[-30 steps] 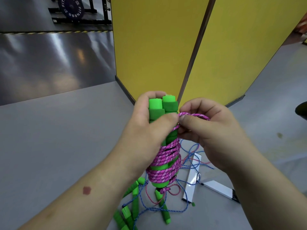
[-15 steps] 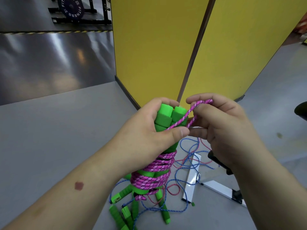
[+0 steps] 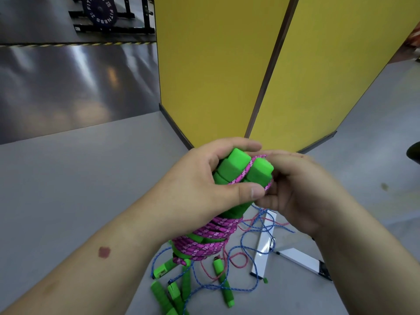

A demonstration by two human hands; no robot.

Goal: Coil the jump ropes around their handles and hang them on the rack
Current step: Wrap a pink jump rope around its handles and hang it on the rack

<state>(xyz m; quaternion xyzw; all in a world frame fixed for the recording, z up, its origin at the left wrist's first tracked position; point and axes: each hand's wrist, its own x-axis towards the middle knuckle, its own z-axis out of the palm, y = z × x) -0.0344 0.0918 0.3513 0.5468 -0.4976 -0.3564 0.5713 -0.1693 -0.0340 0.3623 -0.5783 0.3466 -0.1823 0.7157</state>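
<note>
My left hand grips two green foam handles held side by side, tops tilted toward the upper right. A pink braided rope is coiled many times around their lower part. Its last loop runs through the gap between the two handle tops and around the right one. My right hand sits behind the handles with curled fingers that hold this loop at the right handle. On the floor below lie several more green-handled jump ropes with tangled blue and pink cords.
Two yellow partition panels stand just ahead and meet at a dark post. A white metal base foot of a stand lies on the grey floor under the cords. A weight plate on a black rack stands far back left.
The handle tops have tilted toward the right. The pink loop, earlier held up in my right fingers beside the handles, now lies down between the two tops and around the right one.
</note>
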